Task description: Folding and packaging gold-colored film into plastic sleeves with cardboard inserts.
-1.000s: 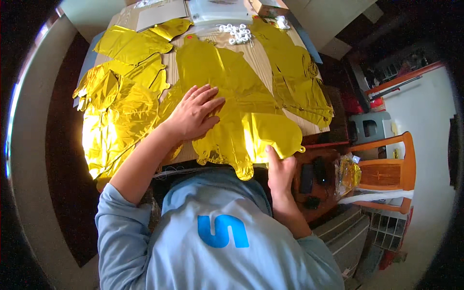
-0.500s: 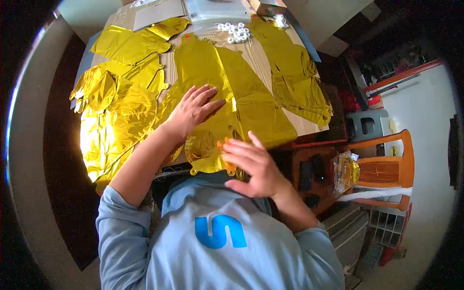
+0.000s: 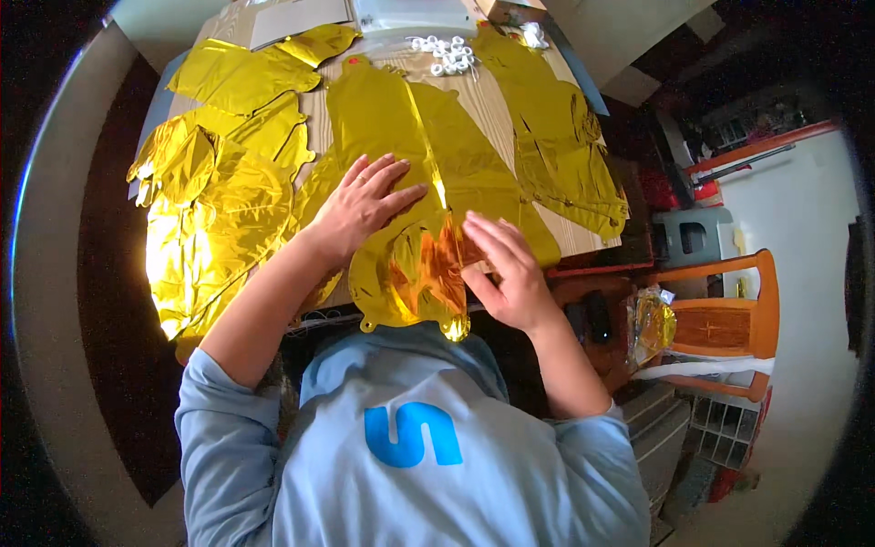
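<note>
Two hands are at work in my head view, both on one flat gold foil balloon [image 3: 415,182] that lies along the middle of the wooden tabletop [image 3: 492,100]. My left hand [image 3: 365,205] is spread open, palm down, fingers fanned and pressing on the foil near the balloon's middle. My right hand [image 3: 506,269] is also open, fingers straight and together, its fingertips touching the balloon's right edge; it grips nothing. The balloon's near end [image 3: 419,283] hangs over the front edge of the tabletop, wrinkled, showing an orange tint in its folds.

To my left I see a heap of more gold foil balloons [image 3: 214,228], crumpled and overlapping, catching a bright glare. Another gold foil sheet [image 3: 561,155] lies along the right side of the tabletop, just beside the balloon I am pressing. At the far end sits a small cluster of white rings [image 3: 445,53], with a clear plastic package [image 3: 415,14] behind it; I cannot tell what the package holds.

Off the tabletop on my right stands an orange wooden chair [image 3: 725,319], and a small gold foil bundle [image 3: 652,324] rests against it. A grey stool [image 3: 693,237] stands farther back. My light blue shirt [image 3: 410,456] fills the bottom of the view.
</note>
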Tool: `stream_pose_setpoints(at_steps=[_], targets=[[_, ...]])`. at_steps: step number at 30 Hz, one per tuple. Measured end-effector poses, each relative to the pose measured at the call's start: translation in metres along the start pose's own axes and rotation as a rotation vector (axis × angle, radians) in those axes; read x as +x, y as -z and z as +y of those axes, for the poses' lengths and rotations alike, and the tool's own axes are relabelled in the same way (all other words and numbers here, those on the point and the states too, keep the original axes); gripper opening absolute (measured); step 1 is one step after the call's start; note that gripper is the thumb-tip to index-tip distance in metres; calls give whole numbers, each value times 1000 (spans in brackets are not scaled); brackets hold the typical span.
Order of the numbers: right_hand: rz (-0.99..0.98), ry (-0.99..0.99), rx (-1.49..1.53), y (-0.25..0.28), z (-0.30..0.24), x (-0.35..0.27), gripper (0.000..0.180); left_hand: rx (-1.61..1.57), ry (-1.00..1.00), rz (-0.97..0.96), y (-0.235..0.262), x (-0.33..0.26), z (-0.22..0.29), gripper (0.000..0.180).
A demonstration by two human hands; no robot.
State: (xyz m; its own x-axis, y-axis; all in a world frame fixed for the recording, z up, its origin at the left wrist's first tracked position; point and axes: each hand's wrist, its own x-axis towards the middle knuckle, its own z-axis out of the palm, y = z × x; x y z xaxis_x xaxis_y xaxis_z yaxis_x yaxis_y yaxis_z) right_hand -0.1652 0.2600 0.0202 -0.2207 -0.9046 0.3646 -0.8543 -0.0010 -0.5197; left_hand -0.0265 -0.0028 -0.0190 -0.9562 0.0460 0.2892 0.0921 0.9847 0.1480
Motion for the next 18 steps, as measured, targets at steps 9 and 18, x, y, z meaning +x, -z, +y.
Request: stream_pose_setpoints(at_steps=[9, 18], targets=[[187, -276, -110, -37, -68, -32, 75, 23, 20, 78, -1, 1, 3, 47], [579, -925, 1195, -46, -38, -51, 27, -145, 94, 13, 17, 5, 14, 65]])
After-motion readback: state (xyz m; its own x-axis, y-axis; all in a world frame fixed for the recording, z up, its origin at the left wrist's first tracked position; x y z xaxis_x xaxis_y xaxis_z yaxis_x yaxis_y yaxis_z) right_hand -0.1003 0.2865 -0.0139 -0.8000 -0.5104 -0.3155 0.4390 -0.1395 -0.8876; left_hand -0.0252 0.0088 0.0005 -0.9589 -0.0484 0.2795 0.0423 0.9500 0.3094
